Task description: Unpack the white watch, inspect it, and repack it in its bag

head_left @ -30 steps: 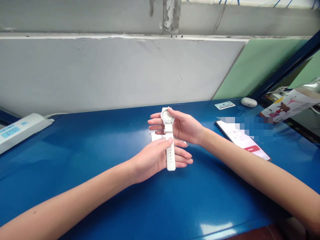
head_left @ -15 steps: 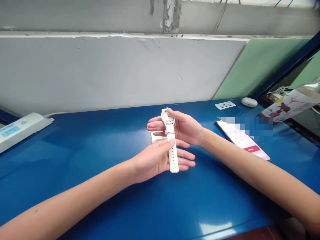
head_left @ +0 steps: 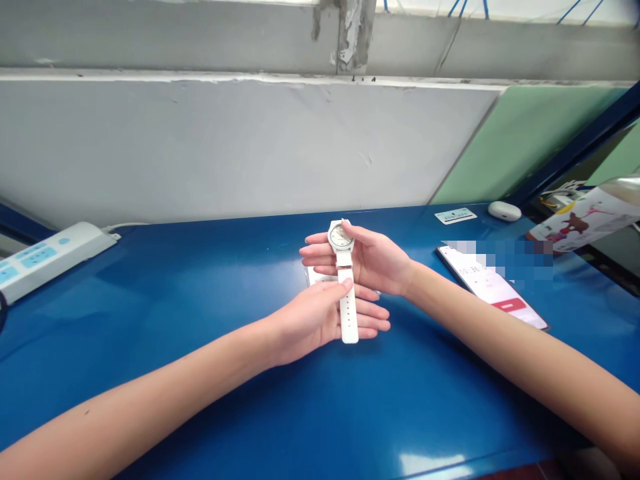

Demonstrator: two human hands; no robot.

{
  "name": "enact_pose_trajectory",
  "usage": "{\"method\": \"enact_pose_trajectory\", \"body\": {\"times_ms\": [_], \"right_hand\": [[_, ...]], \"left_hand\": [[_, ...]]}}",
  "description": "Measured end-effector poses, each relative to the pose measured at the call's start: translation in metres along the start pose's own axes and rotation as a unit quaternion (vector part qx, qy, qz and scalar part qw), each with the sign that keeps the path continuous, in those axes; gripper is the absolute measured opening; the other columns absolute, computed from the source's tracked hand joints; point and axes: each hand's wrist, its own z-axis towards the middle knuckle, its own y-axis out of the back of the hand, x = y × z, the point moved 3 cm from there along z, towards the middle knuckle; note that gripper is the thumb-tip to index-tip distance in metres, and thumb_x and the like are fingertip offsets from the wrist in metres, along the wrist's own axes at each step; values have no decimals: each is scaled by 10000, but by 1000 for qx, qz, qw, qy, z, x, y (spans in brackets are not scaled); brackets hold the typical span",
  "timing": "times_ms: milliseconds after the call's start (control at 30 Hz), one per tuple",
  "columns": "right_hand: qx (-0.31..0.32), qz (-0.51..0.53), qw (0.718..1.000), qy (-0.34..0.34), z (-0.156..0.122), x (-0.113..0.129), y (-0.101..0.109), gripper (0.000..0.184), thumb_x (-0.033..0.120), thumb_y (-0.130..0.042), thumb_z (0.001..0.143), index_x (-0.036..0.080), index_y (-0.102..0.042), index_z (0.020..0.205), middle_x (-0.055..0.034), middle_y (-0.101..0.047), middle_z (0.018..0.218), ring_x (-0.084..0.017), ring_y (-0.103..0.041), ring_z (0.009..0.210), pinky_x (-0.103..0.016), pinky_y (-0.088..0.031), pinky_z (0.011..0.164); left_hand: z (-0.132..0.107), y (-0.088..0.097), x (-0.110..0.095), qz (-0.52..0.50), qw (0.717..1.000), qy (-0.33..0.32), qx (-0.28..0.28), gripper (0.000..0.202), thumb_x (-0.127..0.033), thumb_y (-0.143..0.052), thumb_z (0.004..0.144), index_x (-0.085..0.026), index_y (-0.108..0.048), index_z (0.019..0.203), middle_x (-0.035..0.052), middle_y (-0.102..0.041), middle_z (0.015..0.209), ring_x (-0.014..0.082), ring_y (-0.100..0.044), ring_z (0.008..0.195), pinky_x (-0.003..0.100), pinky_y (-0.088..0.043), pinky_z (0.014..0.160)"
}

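Observation:
A white wristwatch (head_left: 341, 237) with a round dial lies stretched lengthwise across both palms, above the desk. My right hand (head_left: 383, 261) supports the dial end, its thumb pressing the case edge and its fingers pointing left beneath it. Lower down, my left hand (head_left: 313, 320) has its thumb on the holed strap, and its fingers extend to the right underneath. The strap's free end hangs past my left fingers. Behind the hands, a small whitish item (head_left: 316, 275) on the desk is mostly hidden, and I cannot make out its kind.
On the blue desk (head_left: 210, 280) a smartphone (head_left: 500, 293) showing a timer lies at right. Behind it are a card (head_left: 455, 216), a white earbud case (head_left: 504, 211) and a bottle with a printed label (head_left: 590, 217). A white power strip (head_left: 55, 257) sits at left; a wall rises behind.
The camera view has shifted slightly, so the surroundings sit a little lower and further right. Both hands keep the same hold on the wristwatch.

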Motion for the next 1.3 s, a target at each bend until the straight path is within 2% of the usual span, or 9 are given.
{"method": "enact_pose_trajectory", "body": {"times_ms": [333,533,900,1000,1100,1167,1300], "right_hand": [[-12,12,1000,1,-1,4,-4,572,414,-229,1046,74,-683,1116,-153,-761,1088,-229,-722,1018,-358,-512,985],[-20,28,999,-2,0,6,-4,521,317,-223,995,58,-658,1117,-164,-768,1030,-234,-732,963,-374,-522,963],[-22,50,999,3,-1,10,-4,508,269,-225,963,41,-634,1160,-153,-769,929,-245,-734,927,-372,-531,932],[-46,54,997,15,-1,12,0,462,301,-296,989,49,-656,1130,-125,-760,848,-225,-732,872,-345,-546,903],[-76,45,996,32,-1,14,3,375,337,-421,1003,85,-690,1071,-82,-745,802,-184,-721,834,-302,-551,886],[-99,27,994,48,-1,15,5,296,337,-504,992,127,-712,986,-57,-736,777,-162,-714,832,-283,-542,902],[-118,-8,990,79,-1,15,8,230,317,-594,959,171,-706,820,-43,-743,775,-147,-711,839,-281,-526,942]], "left_hand": [[-1,2,0,5,1000,-2,2,385,-283,-405,1050,-36,-697,1004,226,-745,1036,273,-749,926,401,-571,884],[-1,0,-3,3,1000,3,-11,378,-276,-396,1052,-40,-687,999,217,-748,1024,274,-750,922,395,-576,874],[2,2,-5,9,1000,-4,-8,379,-280,-389,1052,-52,-682,971,192,-746,978,265,-746,897,401,-576,860],[1,5,-8,19,999,-28,-10,335,-303,-454,1032,-76,-684,946,161,-745,940,253,-741,885,400,-565,871],[1,7,-11,35,998,-53,-5,245,-342,-625,956,-103,-679,965,131,-739,923,251,-738,869,416,-551,882],[0,8,-10,43,998,-56,6,258,-350,-700,908,-115,-671,1008,131,-738,944,262,-738,882,435,-537,899],[0,9,-7,29,997,-49,43,305,-344,-632,954,-91,-644,1125,187,-740,1032,280,-737,921,445,-523,918]]}}
